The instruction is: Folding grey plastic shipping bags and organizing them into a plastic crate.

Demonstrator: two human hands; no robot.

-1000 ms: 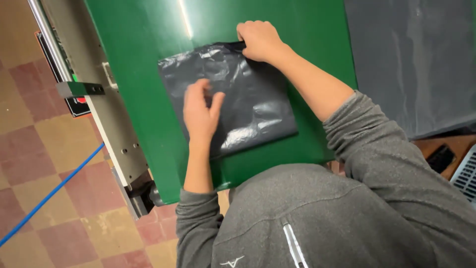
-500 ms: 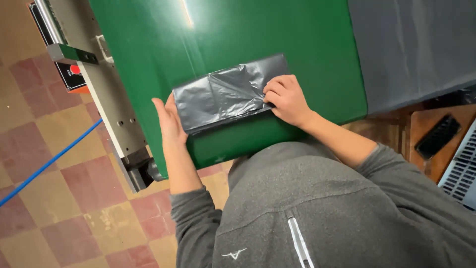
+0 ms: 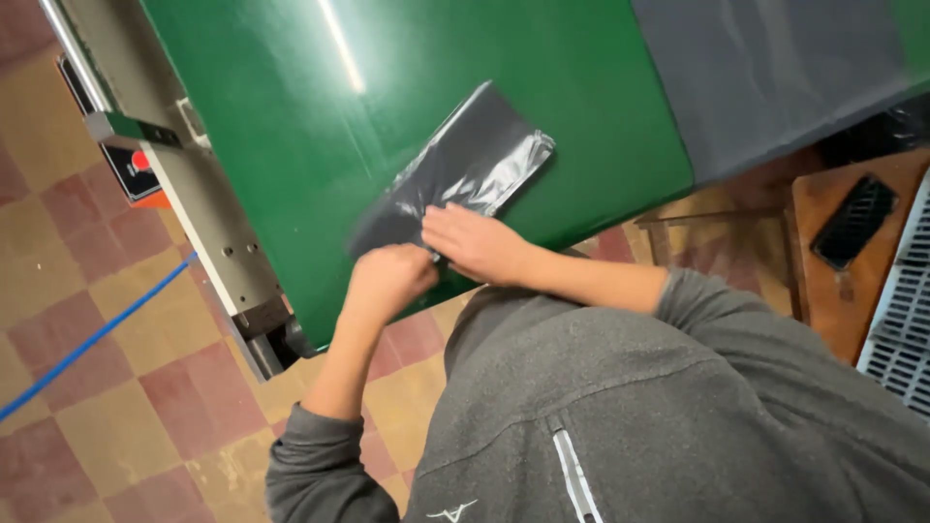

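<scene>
- A folded black bag [image 3: 463,167] lies slantwise on the green tabletop [image 3: 291,145], its near end by the near edge, its glossy far end pointing far and right.
- The left hand [image 3: 387,281] is curled at the bag's near end, at the tabletop's edge; its fingers are closed, but whether they pinch the plastic I cannot tell.
- The right hand [image 3: 473,242] lies just right of it, fingers together and flat, pressing on the bag's near end.
- The two hands touch or nearly touch.
- A grey sheet [image 3: 765,77] covers the tabletop's far right part, well apart from the bag.
- A metal frame [image 3: 194,203] runs along the left edge, with a red button [image 3: 140,160] on a box beside it.
- A dark phone-like slab [image 3: 852,221] lies on a wooden stand [image 3: 833,291] at right.
- Tiled floor [image 3: 87,407] below, crossed by a blue line [image 3: 87,339].
</scene>
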